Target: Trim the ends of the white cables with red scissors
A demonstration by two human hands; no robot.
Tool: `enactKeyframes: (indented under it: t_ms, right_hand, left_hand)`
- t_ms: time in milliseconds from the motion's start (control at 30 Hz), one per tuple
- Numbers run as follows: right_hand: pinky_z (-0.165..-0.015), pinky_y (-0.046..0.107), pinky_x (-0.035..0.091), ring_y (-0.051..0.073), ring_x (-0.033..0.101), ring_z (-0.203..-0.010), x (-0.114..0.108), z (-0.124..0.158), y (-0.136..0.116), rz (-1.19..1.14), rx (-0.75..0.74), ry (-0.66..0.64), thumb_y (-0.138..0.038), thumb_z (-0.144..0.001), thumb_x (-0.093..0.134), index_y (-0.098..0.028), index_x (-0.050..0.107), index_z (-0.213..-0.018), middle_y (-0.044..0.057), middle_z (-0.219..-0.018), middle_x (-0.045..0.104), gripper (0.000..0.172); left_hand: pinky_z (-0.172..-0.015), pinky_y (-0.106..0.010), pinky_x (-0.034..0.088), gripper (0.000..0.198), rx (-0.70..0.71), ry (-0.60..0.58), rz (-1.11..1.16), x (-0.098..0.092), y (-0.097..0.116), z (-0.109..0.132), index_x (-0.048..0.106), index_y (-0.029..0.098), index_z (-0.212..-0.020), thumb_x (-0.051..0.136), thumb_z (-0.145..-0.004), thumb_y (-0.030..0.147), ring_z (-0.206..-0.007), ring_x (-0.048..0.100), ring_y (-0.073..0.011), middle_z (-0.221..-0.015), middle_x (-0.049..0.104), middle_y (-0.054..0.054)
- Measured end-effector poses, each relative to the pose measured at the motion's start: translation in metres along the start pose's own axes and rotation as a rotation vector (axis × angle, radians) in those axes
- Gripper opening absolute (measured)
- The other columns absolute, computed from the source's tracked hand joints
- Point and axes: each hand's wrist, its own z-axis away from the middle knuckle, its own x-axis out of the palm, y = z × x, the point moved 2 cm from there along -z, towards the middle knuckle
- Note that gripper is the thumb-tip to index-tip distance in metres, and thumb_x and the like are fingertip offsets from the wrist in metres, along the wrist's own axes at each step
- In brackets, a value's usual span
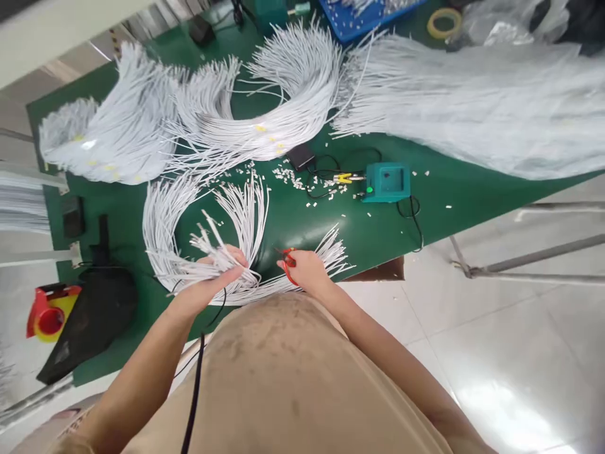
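My left hand [231, 270] is closed around a bunch of white wires [208, 243], whose loose ends stick up past the fingers. To its right, my right hand [307, 270] grips small red-handled cutters [287, 257]. The dark tip of the tool points left, towards the held bunch, with a gap between them. Beneath both hands lies a curved bundle of white wires [163, 221] on the green table [302, 217], its right-hand ends fanned out beyond my right hand. Part of the cutters is hidden by my fingers.
Larger white wire bundles [274, 129] lie behind, and a plastic-wrapped bundle [472, 107] covers the back right. A teal device [387, 181] with yellow clips [344, 179] stands amid small white scraps [288, 176]. A red tape dispenser [50, 315] sits left; a blue tray [359, 22] is at the back.
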Motion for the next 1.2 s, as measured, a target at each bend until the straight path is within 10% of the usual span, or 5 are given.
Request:
enactKeyframes:
  t_ms: [367, 767, 1200]
  right_hand:
    - [-0.054, 0.022, 0.038, 0.01, 0.047, -0.054, -0.063, 0.019, -0.1, -0.954, -0.108, 0.197, -0.047, -0.07, 0.058, -0.014, 0.064, -0.073, -0.002, -0.055, 0.052, 0.034]
    - [-0.064, 0.023, 0.039, 0.011, 0.049, -0.063, -0.067, 0.025, -0.103, -0.783, -0.24, 0.248, -0.037, -0.071, 0.059, -0.017, 0.06, -0.068, -0.001, -0.068, 0.056, 0.021]
    - [-0.067, 0.025, 0.039, 0.013, 0.05, -0.067, -0.073, 0.028, -0.089, -0.429, -0.363, 0.313, -0.039, -0.074, 0.057, -0.019, 0.061, -0.063, 0.0, -0.068, 0.058, 0.024]
  left_hand:
    - [-0.059, -0.027, 0.045, 0.022, 0.055, 0.024, 0.512, 0.007, 0.008, 0.021, 0.052, 0.017, -0.073, 0.064, -0.07, 0.035, -0.059, 0.056, -0.0138, -0.063, 0.06, 0.0]
    - [-0.066, -0.027, 0.043, 0.02, 0.075, 0.048, 0.578, 0.016, 0.017, 0.046, 0.048, 0.017, -0.076, 0.063, -0.073, 0.031, -0.068, 0.056, -0.0137, -0.069, 0.056, 0.001]
    - [-0.071, -0.028, 0.044, 0.018, 0.15, 0.39, 0.296, 0.036, 0.029, 0.032, 0.057, 0.016, -0.072, 0.065, -0.069, 0.032, -0.073, 0.057, -0.0167, -0.074, 0.062, -0.003]
